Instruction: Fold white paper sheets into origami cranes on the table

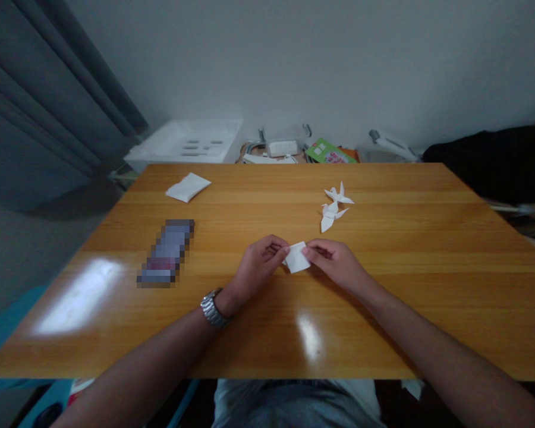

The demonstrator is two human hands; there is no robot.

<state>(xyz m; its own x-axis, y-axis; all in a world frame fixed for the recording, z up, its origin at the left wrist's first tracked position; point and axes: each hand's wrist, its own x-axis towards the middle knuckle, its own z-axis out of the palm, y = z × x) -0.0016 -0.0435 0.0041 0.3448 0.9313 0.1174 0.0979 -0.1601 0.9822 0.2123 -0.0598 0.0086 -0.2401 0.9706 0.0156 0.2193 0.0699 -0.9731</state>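
Note:
A small square of folded white paper is held just above the wooden table, between my two hands. My left hand, with a metal watch on its wrist, pinches the left corner between thumb and fingers. At the opposite side, my right hand grips the paper with its thumb on top and the fingers behind. Beyond my right hand lie two folded paper cranes, the nearer crane touching or almost touching the farther crane.
White paper sheets lie at the table's far left. A pixelated phone rests nearer, left of my hands. Behind the far edge stand a white plastic tray, a green booklet and a black cloth.

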